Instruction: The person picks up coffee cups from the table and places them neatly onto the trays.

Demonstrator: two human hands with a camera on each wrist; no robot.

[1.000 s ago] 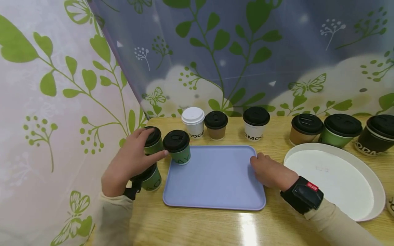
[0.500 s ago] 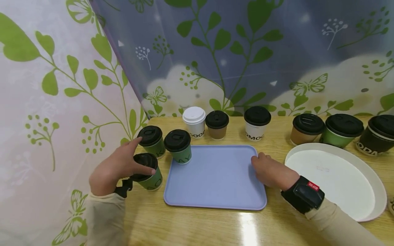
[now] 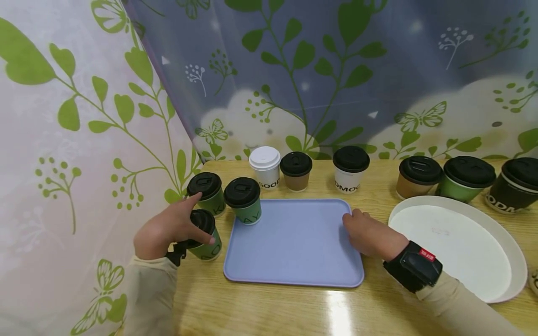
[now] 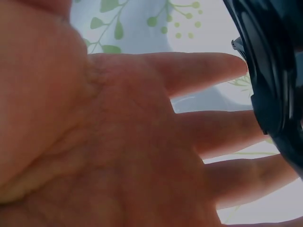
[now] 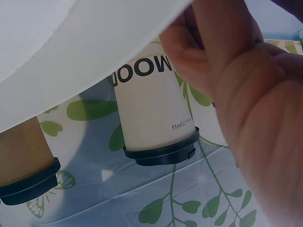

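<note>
My left hand (image 3: 168, 231) is at the front-left green paper cup (image 3: 208, 245) with a black lid. Its fingers are spread and nearly straight, with the thumb in front of the cup. In the left wrist view, the fingers reach behind a dark lid (image 4: 272, 85); contact is hard to tell. Just behind stands another green cup (image 3: 212, 204). A third green cup (image 3: 248, 212) sits upright on the far left corner of the lilac tray (image 3: 294, 247). With curled fingers, my right hand (image 3: 371, 233) grips the tray's right edge.
Along the back stand a white-lidded cup (image 3: 267, 177), a brown cup (image 3: 296, 181) and a black-lidded white cup (image 3: 348, 177). To the right are more lidded cups, including a black cup (image 3: 508, 193), behind a round white tray (image 3: 458, 256). A patterned curtain borders the table.
My left hand has come away from the rear green cup, moving left and toward me, then slightly right over the front one. The right hand stays on the tray edge.
</note>
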